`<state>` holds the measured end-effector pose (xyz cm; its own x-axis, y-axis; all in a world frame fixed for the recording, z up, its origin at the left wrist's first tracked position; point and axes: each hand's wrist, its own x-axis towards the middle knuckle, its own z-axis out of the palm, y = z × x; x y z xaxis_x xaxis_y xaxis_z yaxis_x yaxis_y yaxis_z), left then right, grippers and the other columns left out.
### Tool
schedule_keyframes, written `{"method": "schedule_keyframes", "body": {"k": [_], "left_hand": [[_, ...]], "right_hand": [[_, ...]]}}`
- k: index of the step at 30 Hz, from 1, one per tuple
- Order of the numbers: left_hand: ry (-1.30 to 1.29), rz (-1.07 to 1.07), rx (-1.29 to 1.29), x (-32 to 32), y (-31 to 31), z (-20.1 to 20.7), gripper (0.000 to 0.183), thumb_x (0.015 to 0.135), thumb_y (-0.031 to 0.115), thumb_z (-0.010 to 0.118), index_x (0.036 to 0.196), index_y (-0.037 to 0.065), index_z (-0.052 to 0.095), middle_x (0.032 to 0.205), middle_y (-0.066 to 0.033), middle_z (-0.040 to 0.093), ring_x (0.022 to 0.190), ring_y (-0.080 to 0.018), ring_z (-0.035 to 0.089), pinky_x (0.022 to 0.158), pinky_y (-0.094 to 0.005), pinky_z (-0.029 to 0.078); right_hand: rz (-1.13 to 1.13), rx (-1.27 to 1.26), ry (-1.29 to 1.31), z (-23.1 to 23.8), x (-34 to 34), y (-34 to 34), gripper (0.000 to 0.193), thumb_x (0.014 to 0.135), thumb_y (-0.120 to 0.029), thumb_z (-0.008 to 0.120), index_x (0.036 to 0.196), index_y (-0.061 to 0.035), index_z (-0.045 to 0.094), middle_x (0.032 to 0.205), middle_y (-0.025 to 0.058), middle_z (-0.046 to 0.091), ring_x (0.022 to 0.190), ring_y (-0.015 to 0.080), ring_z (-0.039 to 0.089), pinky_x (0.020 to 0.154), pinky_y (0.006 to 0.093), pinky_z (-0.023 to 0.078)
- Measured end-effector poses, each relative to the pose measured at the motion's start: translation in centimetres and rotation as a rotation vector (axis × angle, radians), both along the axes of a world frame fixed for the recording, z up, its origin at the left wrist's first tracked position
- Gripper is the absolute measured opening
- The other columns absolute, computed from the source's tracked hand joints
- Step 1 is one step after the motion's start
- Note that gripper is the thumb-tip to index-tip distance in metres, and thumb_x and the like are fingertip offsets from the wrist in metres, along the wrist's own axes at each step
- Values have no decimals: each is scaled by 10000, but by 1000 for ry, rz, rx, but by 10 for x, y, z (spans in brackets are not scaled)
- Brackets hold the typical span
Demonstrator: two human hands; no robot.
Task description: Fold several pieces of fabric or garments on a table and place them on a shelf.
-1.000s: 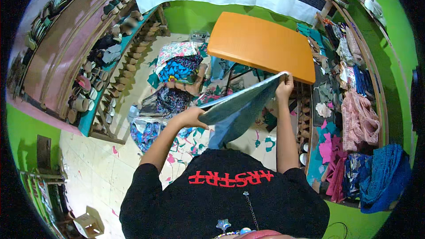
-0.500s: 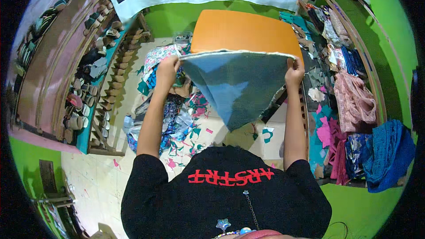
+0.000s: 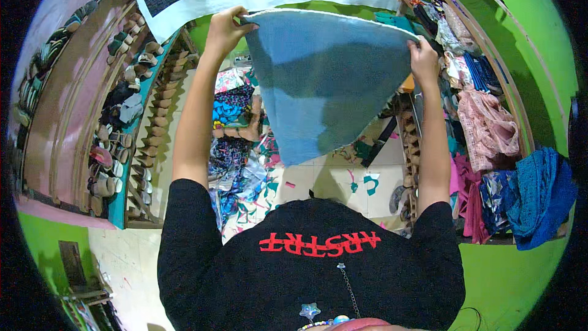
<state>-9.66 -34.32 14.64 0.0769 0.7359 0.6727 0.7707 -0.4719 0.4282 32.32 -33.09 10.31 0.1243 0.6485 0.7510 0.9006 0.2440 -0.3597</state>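
Note:
A piece of blue denim-like fabric hangs spread out in front of me, with a pale frayed upper edge and a lower part that narrows downward. My left hand pinches its upper left corner between thumb and fingers. At the upper right corner, my right hand grips the same edge a little lower. The cloth is stretched between the two hands, with light and shadow patches across it. Behind it, only a small bit of an orange surface shows beside my right hand; the rest is hidden.
Folded patterned cloths and small pink and green scraps lie on the tiled floor. A rack of shoe forms and sandals runs along the left. On the right, a shelf holds a pink lace cloth and a blue cloth.
Both hands have risen and moved slightly apart, lifting the fabric. It now covers most of the orange surface that showed before, and its lower point has shifted left.

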Motion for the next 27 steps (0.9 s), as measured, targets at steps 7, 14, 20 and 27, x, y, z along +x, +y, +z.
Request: {"method": "schedule_keyframes", "body": {"k": [7,14,20,27], "left_hand": [[-205,-69,-160,31,46,4,342,676,113,659,973,-10,543,779,-154,567,537,-192,591,435,-283,477],[-686,-262,-473,42,117,-18,294,816,58,467,1077,30,334,884,-183,523,591,-264,607,469,-308,518],[-601,-305,-562,76,198,-45,282,828,68,438,1094,37,350,917,-139,508,654,-235,609,544,-311,511],[-661,-313,-420,89,291,-28,228,819,59,450,1039,15,411,827,-94,528,678,-192,597,593,-296,502]], "right_hand": [[65,80,96,-9,13,39,258,856,-214,399,958,15,456,833,192,558,520,302,568,503,360,450],[407,-76,212,-6,5,83,338,849,-298,426,1065,-44,369,908,121,518,805,208,554,699,312,438],[319,-289,-126,-23,14,133,605,506,-154,765,1013,-69,446,902,168,571,840,329,545,721,387,426],[190,-284,-132,-19,32,251,156,706,-141,577,829,-46,586,740,209,565,740,346,553,631,390,428]]}}
